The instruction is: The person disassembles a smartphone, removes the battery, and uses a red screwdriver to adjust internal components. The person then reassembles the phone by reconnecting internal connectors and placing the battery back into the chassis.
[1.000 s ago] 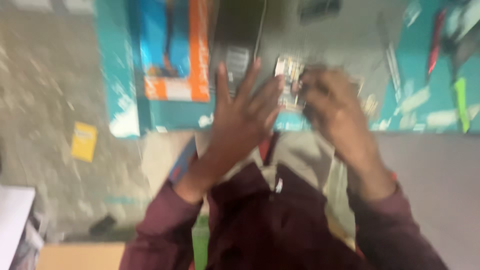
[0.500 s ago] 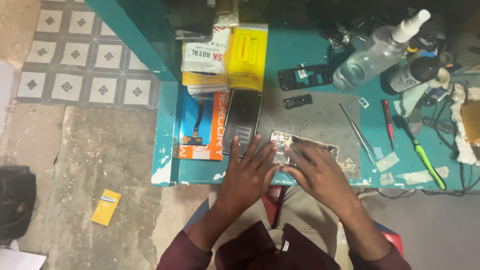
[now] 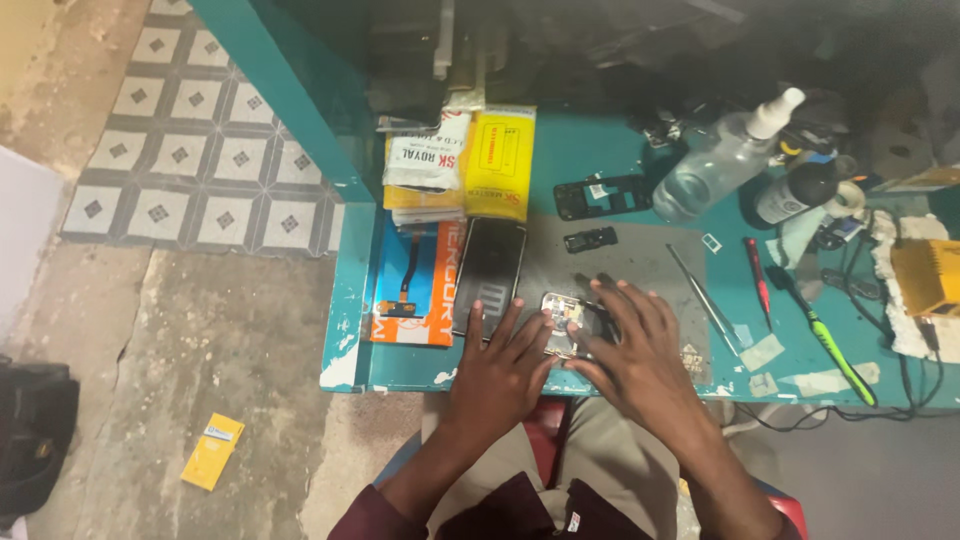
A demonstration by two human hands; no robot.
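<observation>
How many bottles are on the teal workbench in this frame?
2. A clear spray bottle with a white nozzle lies tilted at the bench's back right; a dark bottle with a white label sits just right of it. Clutter behind may hide more.

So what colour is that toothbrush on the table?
Bright green toothbrush, clearest in the head view.

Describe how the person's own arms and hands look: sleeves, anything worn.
Both the left hand and the right hand are bare: no gloves, and no rings or watch that I can make out. The forearms are uncovered too. Dark maroon sleeves are pushed up toward the elbows and show only at the bottom edge of the view.
</observation>
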